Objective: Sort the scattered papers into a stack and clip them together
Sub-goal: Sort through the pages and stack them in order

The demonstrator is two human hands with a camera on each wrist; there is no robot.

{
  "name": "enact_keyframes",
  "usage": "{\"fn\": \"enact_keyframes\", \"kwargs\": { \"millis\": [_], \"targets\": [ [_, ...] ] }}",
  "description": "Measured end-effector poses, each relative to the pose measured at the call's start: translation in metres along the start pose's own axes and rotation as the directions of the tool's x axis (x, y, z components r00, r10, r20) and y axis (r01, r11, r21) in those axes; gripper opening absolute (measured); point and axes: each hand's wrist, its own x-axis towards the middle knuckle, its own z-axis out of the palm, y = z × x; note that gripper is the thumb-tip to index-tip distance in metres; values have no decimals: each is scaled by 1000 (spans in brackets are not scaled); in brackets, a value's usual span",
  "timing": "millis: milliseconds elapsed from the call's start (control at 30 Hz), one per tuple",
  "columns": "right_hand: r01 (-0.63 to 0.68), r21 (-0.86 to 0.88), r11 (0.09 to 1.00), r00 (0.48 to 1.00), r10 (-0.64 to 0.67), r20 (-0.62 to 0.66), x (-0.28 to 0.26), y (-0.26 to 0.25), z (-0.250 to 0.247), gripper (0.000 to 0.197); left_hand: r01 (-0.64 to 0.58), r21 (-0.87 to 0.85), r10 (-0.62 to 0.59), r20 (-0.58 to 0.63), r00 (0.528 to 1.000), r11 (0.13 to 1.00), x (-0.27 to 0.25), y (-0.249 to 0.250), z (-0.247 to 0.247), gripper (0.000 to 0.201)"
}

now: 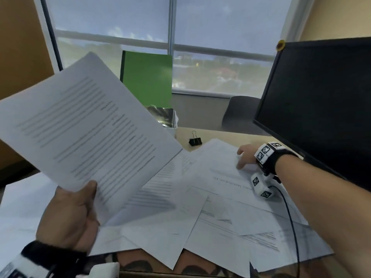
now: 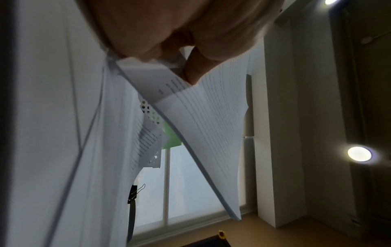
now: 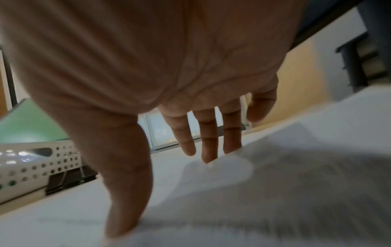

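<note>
White gathered sheets [image 1: 84, 125], pinched at one corner by the left hand [image 1: 68, 215], could fan apart; the flat, spread right hand [image 1: 246, 156] might skid the printed page [image 1: 220, 163].

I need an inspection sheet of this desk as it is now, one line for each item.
Surface: desk, mostly under paper.
Job's things: loose sheets scattered; held sheets raised; binder clip on desk, unused.
Clutter: green folder, perforated tray.
Hands: left hand grips held sheets; right hand open, fingers on a loose sheet.
Cables: black cable from right wrist across papers.
Surroundings: window, monitor, chair.
</note>
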Motion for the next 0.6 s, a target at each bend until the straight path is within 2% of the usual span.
{"fn": "enact_keyframes", "kwargs": {
  "millis": [100, 200, 233, 367, 467, 600],
  "targets": [
    [-26, -95, 995, 997, 33, 69, 12, -1, -7, 76, -42, 25, 41, 51, 998, 999, -8, 5, 9, 41],
    [-27, -122, 992, 997, 35, 62, 63, 19, 0, 89, -53, 18, 52, 40, 998, 998, -4, 1, 4, 41],
    [-40, -108, 993, 997, 47, 62, 62, 20, 0, 87, -52, 12, 52, 32, 998, 999, -2, 0, 1, 41],
    [-63, 44, 997, 996, 60, 62, 33, 17, 0, 51, -22, -9, 22, 46, 999, 1000, 1, 0, -3, 42],
    [-97, 143, 985, 995, 91, 46, 31, 22, 5, 43, -37, -20, 38, 41, 998, 999, 2, 1, -3, 41],
    [-149, 163, 975, 989, 144, 39, 34, 33, 10, 39, -48, -62, 48, 1, 999, 997, 3, -1, 0, 41]
  ]
}}
